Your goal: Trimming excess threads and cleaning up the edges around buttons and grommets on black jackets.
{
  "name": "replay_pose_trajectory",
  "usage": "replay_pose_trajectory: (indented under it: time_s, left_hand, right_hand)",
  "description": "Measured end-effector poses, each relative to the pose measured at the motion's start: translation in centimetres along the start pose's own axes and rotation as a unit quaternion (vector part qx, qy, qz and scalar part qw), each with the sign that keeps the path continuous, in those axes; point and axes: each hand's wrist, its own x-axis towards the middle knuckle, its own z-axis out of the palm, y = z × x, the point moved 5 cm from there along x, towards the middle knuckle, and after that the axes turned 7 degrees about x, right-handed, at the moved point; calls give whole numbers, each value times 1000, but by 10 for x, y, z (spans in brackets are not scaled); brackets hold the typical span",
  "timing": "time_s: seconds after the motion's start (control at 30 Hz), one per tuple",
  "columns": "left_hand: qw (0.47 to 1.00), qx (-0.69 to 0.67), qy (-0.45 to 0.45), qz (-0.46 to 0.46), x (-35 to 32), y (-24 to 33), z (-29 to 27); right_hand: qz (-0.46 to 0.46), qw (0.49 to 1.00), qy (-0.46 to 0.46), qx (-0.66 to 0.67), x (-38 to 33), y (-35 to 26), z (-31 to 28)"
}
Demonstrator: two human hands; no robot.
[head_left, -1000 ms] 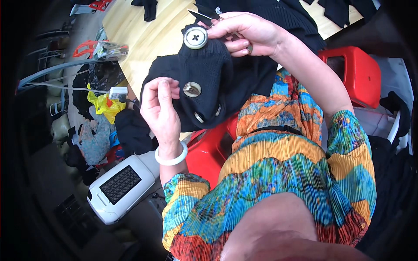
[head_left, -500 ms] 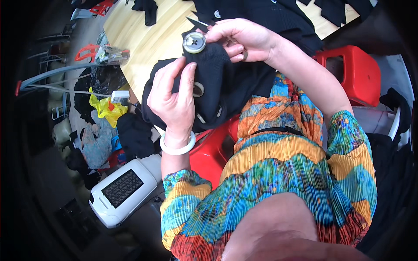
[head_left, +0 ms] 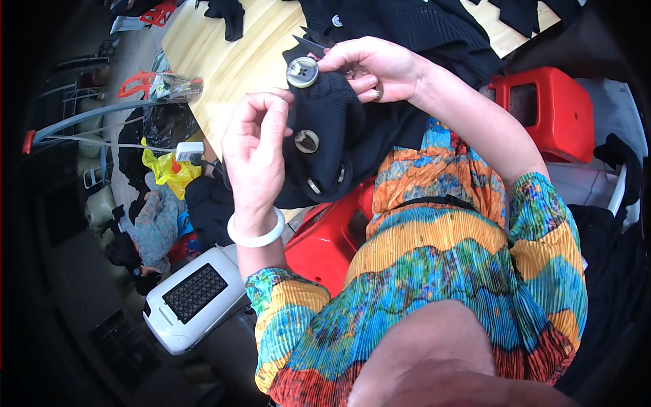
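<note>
A black knit garment [head_left: 332, 112] with large round buttons is draped in front of me. The top grey button [head_left: 302, 72] sits at the edge of my right hand [head_left: 383, 68], whose thumb presses beside it while its fingers hold the cloth. Dark pointed blades, apparently of small snips [head_left: 310, 45], stick out past that hand's fingertips; their handle is hidden. My left hand [head_left: 258, 136] is closed in a pinch just left of the cloth; anything in it is too small to make out. Lower on the cloth lies another button [head_left: 306, 141].
More dark cloth [head_left: 420, 34] covers part of the light wooden table [head_left: 224, 68]. Red plastic stools stand at the right [head_left: 563, 115] and below the garment [head_left: 322, 247]. At left are a metal bar [head_left: 88, 119], a yellow bag [head_left: 166, 169] and a white case [head_left: 196, 298].
My left hand has drawn away from the top button, moving left and slightly down. My right hand holds its place with the cloth, and the blades have tilted a little.
</note>
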Motion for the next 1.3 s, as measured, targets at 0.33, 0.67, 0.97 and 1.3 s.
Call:
replay_pose_trajectory:
  time_s: [0.33,0.67,0.97,1.3]
  left_hand:
    - [935,-303,-95,-155,8,-17,7]
    - [929,-332,-73,-149,17,-16,19]
    - [944,-310,-72,-89,13,-12,35]
    - [954,-285,-62,-66,9,-10,35]
  right_hand:
    - [-251,834,205,-446,-20,-31,-3]
    - [-93,958,97,-252,-58,14,34]
    - [-61,988,90,-106,-57,17,30]
    - [-77,987,79,-118,-49,14,21]
